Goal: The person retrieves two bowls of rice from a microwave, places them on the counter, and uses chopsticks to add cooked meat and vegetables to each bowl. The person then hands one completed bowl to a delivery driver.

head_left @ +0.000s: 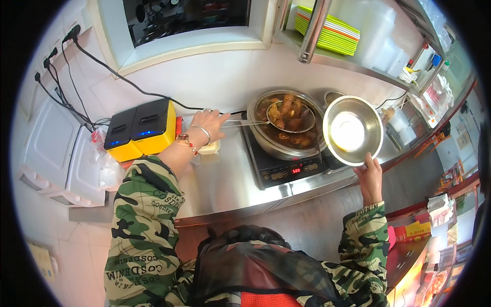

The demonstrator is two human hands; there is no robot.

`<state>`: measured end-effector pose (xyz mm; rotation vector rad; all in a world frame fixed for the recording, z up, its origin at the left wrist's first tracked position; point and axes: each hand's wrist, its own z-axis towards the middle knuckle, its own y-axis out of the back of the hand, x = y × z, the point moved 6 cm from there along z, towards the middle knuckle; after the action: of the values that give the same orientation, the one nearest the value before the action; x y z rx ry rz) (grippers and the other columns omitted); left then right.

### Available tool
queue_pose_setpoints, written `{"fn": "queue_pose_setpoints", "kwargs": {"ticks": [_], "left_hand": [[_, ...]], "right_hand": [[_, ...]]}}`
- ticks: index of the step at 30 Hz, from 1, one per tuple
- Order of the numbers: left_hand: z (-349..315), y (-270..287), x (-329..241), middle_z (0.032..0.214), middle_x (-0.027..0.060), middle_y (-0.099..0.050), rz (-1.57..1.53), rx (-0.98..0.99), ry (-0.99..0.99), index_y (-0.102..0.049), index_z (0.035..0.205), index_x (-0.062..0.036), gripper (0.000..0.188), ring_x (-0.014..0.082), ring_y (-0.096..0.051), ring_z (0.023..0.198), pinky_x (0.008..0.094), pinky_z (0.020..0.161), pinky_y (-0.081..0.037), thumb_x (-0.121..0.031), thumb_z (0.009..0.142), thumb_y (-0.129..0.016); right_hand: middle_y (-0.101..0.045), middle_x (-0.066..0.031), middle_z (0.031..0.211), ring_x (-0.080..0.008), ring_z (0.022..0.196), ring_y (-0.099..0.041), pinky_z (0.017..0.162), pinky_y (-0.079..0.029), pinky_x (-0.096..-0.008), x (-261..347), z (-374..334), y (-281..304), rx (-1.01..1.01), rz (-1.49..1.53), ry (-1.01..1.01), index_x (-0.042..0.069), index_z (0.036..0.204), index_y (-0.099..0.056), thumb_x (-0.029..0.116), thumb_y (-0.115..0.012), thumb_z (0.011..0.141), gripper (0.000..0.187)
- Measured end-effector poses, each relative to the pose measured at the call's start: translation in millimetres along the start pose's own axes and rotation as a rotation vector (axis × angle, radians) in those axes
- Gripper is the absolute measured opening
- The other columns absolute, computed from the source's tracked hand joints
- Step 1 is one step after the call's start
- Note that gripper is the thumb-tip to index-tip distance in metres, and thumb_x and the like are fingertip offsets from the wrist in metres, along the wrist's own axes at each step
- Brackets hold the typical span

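My left hand (208, 126), with a bangle and a bracelet at its wrist, is closed around the long metal handle of a skimmer (243, 123). The skimmer's round basket lies in a wide steel pot (266, 141) and holds chunks of brown braised meat (290, 113). Dark broth and more pieces surround it in the pot, which sits on a black induction cooker (276, 177) with a lit red display. In my right hand (370, 176), gripped at its near rim, is a shiny steel bowl (332, 134), tilted beside the pot's right side. No food shows inside the bowl.
Two yellow-and-black appliances (140, 131) stand left on the steel counter (220, 176), beside white plastic drawers (48, 146). Cords run along the wall. A shelf at upper right carries stacked green trays (327, 33) and clear containers (376, 36).
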<state>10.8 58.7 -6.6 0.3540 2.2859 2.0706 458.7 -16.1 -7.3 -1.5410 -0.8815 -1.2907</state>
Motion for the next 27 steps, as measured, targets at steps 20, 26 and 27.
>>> {"fn": "queue_pose_setpoints", "kwargs": {"ticks": [20,26,27], "left_hand": [[-101.3,21.0,33.4,0.108,0.0071,-0.053,-1.526,-0.401,-0.072,-0.045,0.121,-0.0019,0.034,0.0125,-0.050,0.102,0.0254,0.086,-0.042,-0.008,0.087,-0.051],[-134.3,-54.9,49.3,0.118,0.0113,-0.052,-2.294,-0.143,-0.063,-0.041,0.126,-0.0062,0.042,0.0195,-0.050,0.108,0.0322,0.089,-0.040,-0.032,0.092,-0.042],[-139.7,-66.9,44.4,0.120,0.0125,-0.051,-2.458,-0.050,-0.095,-0.039,0.128,-0.0064,0.045,0.0215,-0.049,0.111,0.0339,0.090,-0.040,-0.036,0.093,-0.039]], "right_hand": [[-0.061,-0.0057,0.080,-0.0137,0.064,-0.060,0.053,-0.050,-0.0226,-284.7,-84.1,-186.0,0.487,-0.047,-0.721,0.004,0.094,-0.051,0.029,-0.052,0.089,0.025],[-0.052,-0.0170,0.110,-0.0212,0.086,-0.060,0.067,-0.050,-0.0289,-304.9,-108.8,-202.0,0.650,-0.118,-0.742,-0.004,0.119,-0.040,0.058,-0.028,0.088,0.071],[-0.053,-0.0171,0.110,-0.0215,0.086,-0.060,0.067,-0.050,-0.0291,-300.5,-116.0,-202.2,0.629,-0.080,-0.752,-0.004,0.120,-0.039,0.058,-0.028,0.088,0.071]]}}
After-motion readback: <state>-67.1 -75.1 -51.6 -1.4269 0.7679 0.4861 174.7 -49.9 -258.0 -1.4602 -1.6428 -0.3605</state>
